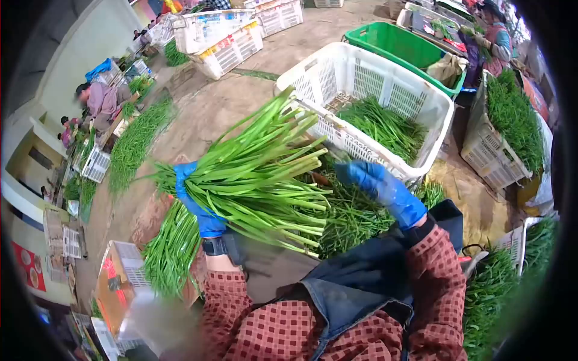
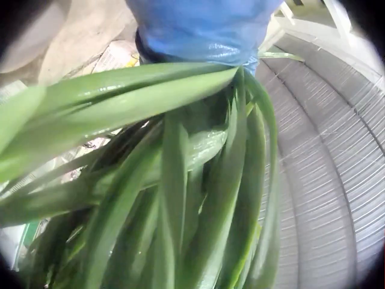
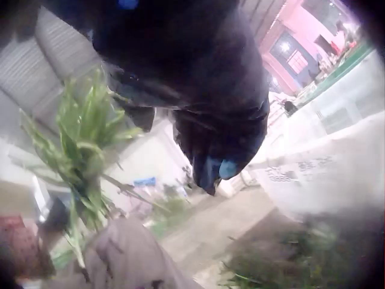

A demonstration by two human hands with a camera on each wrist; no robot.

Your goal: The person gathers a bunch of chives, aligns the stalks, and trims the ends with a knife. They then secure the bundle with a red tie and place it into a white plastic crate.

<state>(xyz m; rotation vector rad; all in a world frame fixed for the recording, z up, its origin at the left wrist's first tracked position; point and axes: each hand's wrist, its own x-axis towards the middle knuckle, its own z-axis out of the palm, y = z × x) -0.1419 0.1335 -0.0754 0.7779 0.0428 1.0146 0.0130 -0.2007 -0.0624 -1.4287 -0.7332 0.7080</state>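
In the head view my blue-gloved left hand grips a thick bunch of garlic chives, leaf tips to the left and pale cut ends fanned to the right. The left wrist view shows long flat leaves hanging below the blue glove. My right hand, also blue-gloved, hovers over loose greens, apart from the bunch. Its fingers reach left, with nothing seen in them; the fingertips are blurred. Shadow darkens this hand in the right wrist view.
A white slatted crate holding more greens stands ahead, with a green tub behind it. More chives lie beneath the left hand. At right is another filled crate. Other people work in the background.
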